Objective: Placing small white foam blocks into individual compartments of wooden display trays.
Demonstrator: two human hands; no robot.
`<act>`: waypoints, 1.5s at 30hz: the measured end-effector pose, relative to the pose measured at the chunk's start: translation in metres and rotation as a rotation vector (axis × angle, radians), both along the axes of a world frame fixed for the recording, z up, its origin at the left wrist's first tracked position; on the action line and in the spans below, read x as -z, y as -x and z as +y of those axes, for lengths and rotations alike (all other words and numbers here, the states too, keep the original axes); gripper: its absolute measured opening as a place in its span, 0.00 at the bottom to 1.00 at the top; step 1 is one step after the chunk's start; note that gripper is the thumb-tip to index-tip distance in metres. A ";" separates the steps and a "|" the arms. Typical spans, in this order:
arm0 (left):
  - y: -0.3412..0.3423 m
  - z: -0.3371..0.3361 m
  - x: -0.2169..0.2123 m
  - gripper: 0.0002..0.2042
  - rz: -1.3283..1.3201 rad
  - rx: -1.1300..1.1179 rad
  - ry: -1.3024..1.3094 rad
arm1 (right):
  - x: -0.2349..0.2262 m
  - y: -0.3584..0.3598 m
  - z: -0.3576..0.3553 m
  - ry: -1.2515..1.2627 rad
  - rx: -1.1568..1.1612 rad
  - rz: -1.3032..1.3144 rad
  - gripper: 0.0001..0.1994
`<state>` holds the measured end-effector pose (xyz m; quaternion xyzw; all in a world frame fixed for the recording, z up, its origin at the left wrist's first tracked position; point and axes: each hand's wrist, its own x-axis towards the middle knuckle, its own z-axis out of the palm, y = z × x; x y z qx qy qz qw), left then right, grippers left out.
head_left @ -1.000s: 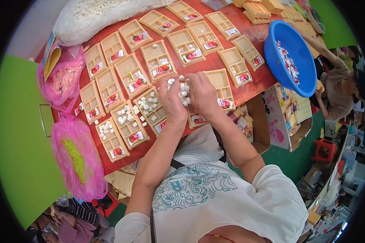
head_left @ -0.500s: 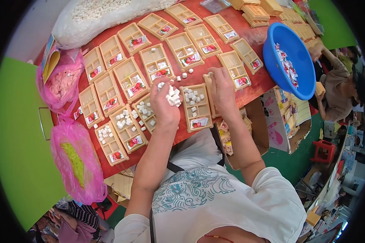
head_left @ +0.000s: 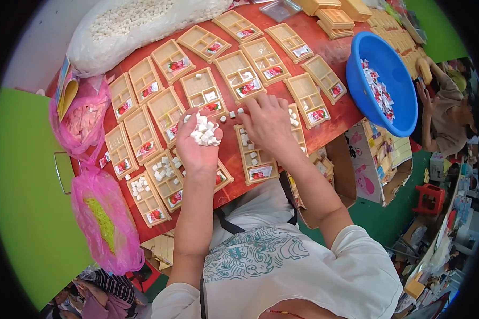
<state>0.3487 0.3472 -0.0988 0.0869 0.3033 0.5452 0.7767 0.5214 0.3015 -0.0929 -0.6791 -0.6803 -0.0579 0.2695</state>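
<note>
My left hand [head_left: 197, 142] is cupped palm up over the red table [head_left: 230, 154] and holds a heap of small white cubes [head_left: 203, 132]. My right hand [head_left: 267, 123] rests palm down on a tan compartment tray [head_left: 255, 157], fingers spread over white cubes lying in it. A few loose cubes [head_left: 232, 114] lie on the table between the hands. Two trays [head_left: 165, 175] left of my left hand hold white cubes in their compartments.
Many tan trays [head_left: 238, 73] with small red-and-white packets cover the table. A large clear bag of white cubes [head_left: 138, 21] lies at the far edge. A blue basin [head_left: 382, 80] of packets stands right. Pink bags [head_left: 102, 218] hang left. Another person [head_left: 452, 111] sits right.
The tray under my right hand has slid nearer to me. My left hand has turned palm up with the cubes, and my right hand has settled onto the tray.
</note>
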 end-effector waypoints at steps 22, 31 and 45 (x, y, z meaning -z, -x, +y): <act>0.009 0.119 -0.004 0.08 0.252 -0.116 -0.128 | -0.003 0.025 0.046 0.173 -0.326 0.105 0.04; -0.023 0.153 0.026 0.05 0.648 -0.066 -0.433 | 0.012 0.036 0.081 0.086 -0.430 -0.064 0.09; -0.015 0.152 0.011 0.07 0.355 -0.049 -0.241 | 0.011 0.033 0.083 0.160 -0.429 -0.099 0.08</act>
